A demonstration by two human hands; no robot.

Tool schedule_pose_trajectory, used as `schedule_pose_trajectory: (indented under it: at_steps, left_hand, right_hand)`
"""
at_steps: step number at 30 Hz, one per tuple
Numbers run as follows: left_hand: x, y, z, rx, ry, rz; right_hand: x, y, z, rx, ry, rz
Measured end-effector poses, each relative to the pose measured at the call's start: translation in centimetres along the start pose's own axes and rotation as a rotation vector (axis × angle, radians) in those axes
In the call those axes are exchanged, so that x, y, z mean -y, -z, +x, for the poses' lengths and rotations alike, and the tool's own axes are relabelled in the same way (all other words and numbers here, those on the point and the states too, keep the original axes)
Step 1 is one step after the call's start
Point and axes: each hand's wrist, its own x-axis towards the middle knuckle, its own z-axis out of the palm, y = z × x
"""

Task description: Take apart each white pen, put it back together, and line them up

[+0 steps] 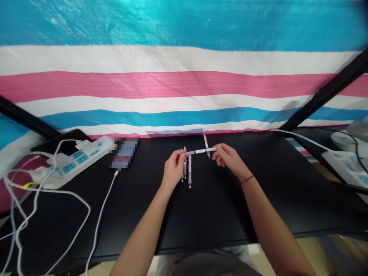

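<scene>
White pens (189, 172) partly hidden behind the left hand (173, 170).

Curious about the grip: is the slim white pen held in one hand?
No, the left hand and right hand each hold one end of the slim white pen.

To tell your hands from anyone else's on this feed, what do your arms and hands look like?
The left hand and right hand are bare, with no gloves or sleeves. A thin red cord bracelet circles the right wrist; nothing shows worn on the left.
</scene>
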Motion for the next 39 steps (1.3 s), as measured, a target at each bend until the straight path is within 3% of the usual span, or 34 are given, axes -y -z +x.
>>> schedule_pose_trajectory:
  at_steps: [8, 14, 26, 32, 39]
  left_hand:
    - [0.0, -0.1, 0.0, 0.007, 0.023, -0.025]
    - [0.0, 0.0, 0.0, 0.008, 0.012, -0.040]
    - [0.1, 0.0, 0.0, -0.004, 0.042, -0.039]
    - [0.7, 0.3, 0.7, -0.070, 0.074, -0.136]
    - [1.2, 0.6, 1.4, -0.129, 0.131, -0.285]
  right_hand:
    - [-0.1, -0.2, 0.1, -0.004, 0.070, 0.065]
    - [-0.4, -0.4, 0.1, -0.015, -0.019, 0.024]
    - [-0.2, -0.1, -0.1, 0.009, 0.109, 0.024]
    - [-0.6, 0.5, 0.2, -0.035, 0.156, -0.004]
    - [-0.4, 1.2, 0.5, -0.194, 0.153, 0.050]
